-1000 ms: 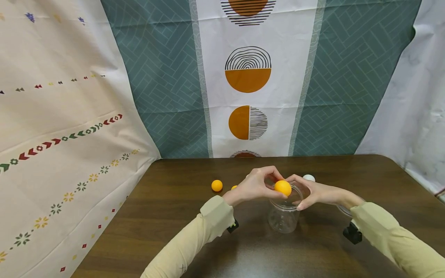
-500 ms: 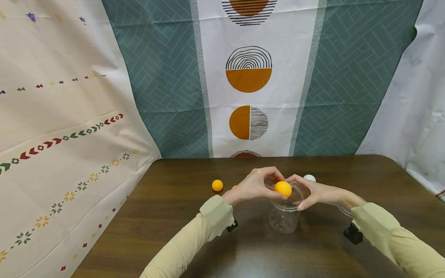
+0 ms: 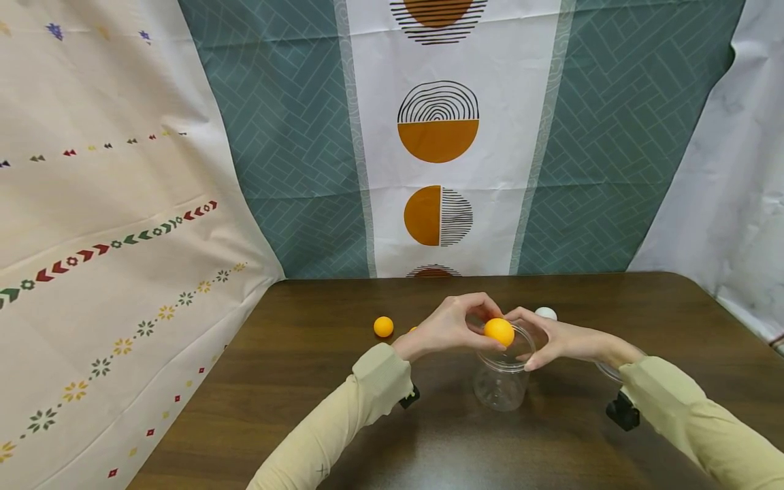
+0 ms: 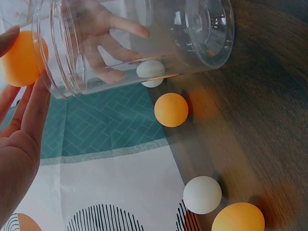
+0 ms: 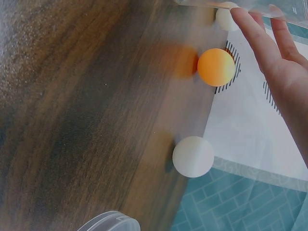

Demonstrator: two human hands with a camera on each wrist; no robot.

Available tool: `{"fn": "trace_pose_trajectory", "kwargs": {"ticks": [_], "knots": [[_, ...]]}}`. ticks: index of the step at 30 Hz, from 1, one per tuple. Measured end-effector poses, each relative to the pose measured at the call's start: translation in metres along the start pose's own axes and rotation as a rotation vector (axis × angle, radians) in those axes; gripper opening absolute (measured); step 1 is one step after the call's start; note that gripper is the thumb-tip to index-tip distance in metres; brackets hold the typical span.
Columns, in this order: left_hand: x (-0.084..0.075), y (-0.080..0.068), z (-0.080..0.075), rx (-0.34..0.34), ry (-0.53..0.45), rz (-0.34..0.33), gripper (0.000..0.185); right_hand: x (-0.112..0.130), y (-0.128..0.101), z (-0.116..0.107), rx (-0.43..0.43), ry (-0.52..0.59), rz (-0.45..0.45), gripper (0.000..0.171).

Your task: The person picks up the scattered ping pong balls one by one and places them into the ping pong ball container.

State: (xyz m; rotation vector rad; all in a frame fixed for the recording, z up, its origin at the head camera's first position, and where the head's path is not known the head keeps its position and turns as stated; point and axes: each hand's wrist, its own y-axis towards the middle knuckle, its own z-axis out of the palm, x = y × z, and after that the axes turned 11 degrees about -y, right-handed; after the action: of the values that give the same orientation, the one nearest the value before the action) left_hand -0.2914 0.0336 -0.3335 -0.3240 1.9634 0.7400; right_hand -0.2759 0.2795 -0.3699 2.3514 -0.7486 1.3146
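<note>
On the dark wooden table (image 3: 318,381) we see several small balls around the hands. One orange ball (image 3: 383,327) lies alone on the left, well apart from the jar. A white ball (image 3: 545,313) lies behind the right hand, partly hidden by it. In the left wrist view there are more balls on the table beyond the jar: an orange one (image 4: 171,109), a white one (image 4: 202,194) and another orange one (image 4: 238,217) at the bottom edge. Near the right sleeve a clear plastic lid (image 5: 109,222) lies on the table. Behind the table hang patterned cloths; the middle cloth (image 3: 437,136) shows orange half circles.

The clear plastic jar (image 3: 502,381) stands upright on the table, between the two hands, and its mouth is open. Nothing stands between the held ball and the mouth of the jar.

Our left hand (image 3: 450,327) comes from the left with the fingers curled, and it pinches an orange ping-pong ball (image 3: 499,331) just over the rim of the jar. Our right hand (image 3: 554,340) comes from the right and its fingers are curved around the upper part of the jar, so it holds the jar. Both forearms, in beige sleeves, reach forward over the table.
</note>
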Motion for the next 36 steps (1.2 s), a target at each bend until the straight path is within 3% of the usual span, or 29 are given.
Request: {"fn": "trace_pose_trajectory", "kwargs": {"ticks": [7, 16, 36], "knots": [[-0.0008, 0.0019, -0.0007, -0.007, -0.013, 0.024, 0.036, -0.0016, 0.003, -0.0002, 0.039, 0.095, -0.053, 0.065], [-0.0034, 0.0022, -0.0004, -0.004, -0.018, 0.028, 0.038, -0.0031, 0.0034, 0.0005, 0.053, 0.161, -0.058, 0.067], [-0.0042, -0.0012, -0.0042, 0.007, -0.04, 0.032, 0.037, -0.0007, 0.0033, 0.0014, 0.041, 0.125, -0.071, 0.066]]}}
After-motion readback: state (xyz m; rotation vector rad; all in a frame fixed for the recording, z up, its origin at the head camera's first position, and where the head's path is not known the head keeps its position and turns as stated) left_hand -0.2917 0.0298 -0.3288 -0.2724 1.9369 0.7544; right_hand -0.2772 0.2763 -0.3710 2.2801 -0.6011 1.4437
